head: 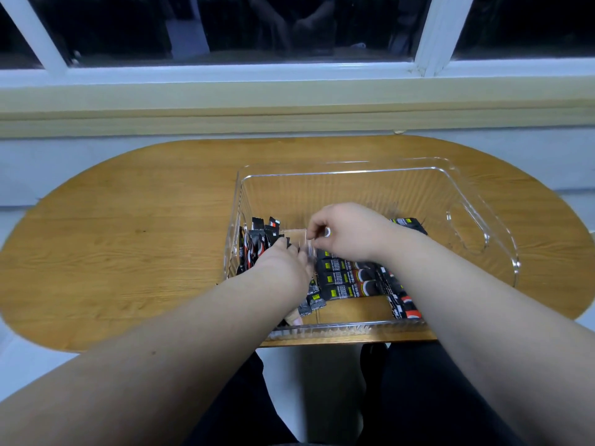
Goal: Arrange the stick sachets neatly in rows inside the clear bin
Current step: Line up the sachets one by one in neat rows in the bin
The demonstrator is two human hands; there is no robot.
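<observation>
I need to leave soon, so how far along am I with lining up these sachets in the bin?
Done: one flat row lies side by side in the middle of the bin. In hand: the left grip and right grip meet at the upright bunch by the left wall; what they hold is unclear. Left: loose sachets lie crossways at the right, and the bunch is untidy.

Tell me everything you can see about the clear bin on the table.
The clear bin is a see-through plastic tub, rectangular with rounded corners, ribbed walls and a handle cutout in its right end. It stands upright and open on the wooden table, right of the middle, its near side by the table's front edge. Black stick sachets sit inside, toward the near left. The left hand and right hand reach into it.
</observation>
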